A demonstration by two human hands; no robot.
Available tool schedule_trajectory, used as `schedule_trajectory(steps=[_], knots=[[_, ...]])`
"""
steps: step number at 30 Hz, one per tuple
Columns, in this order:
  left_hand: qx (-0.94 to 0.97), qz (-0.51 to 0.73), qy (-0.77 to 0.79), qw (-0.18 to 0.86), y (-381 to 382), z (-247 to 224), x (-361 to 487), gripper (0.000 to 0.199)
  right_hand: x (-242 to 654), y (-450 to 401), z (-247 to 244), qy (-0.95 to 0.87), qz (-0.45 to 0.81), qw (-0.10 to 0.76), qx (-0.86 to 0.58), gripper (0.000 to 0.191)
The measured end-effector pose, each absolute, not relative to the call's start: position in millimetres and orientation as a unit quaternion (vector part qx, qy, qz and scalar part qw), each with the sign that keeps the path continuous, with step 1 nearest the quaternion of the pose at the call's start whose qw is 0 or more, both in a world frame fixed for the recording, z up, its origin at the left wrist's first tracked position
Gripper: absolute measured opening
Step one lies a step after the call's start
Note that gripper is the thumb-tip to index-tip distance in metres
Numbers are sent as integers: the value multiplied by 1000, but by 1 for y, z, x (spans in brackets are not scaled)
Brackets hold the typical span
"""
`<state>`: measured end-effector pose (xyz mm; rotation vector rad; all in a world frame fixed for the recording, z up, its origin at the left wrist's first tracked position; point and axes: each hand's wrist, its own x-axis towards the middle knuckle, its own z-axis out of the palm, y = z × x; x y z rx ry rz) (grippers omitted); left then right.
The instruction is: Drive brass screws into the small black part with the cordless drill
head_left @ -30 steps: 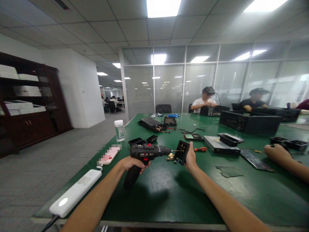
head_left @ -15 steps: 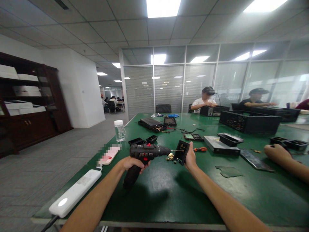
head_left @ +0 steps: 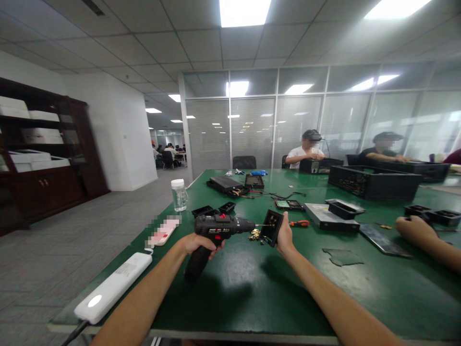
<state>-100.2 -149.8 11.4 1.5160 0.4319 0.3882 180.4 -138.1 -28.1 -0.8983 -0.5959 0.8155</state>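
Note:
My left hand [head_left: 201,245] is wrapped round the grip of a black cordless drill [head_left: 216,227], whose long bit points right. On the right, my right hand [head_left: 284,234] holds a small black plastic box [head_left: 271,228] tilted up, its open side toward the drill. The bit reaches into the box, near brass-coloured parts inside; whether its tip touches one I cannot tell. Below the bit, several small brass pieces [head_left: 255,235] lie on the green table [head_left: 216,307]. An orange-handled screwdriver [head_left: 300,223] lies just behind my right hand.
Black boxes [head_left: 226,207] and a clear bottle [head_left: 179,196] stand left of the drill. A white power strip [head_left: 115,286] runs along the left edge. A metal drive [head_left: 329,218] lies to the right, near a co-worker's hand [head_left: 414,230]. Computer cases [head_left: 374,185] stand farther back.

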Motion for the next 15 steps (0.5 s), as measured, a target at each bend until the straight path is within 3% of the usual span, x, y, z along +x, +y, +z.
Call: schedule_trajectory(steps=[15], knots=[[671,168,202,693,-150,11,-100,34,180,-138,-30,-276,388,778,-411,48]])
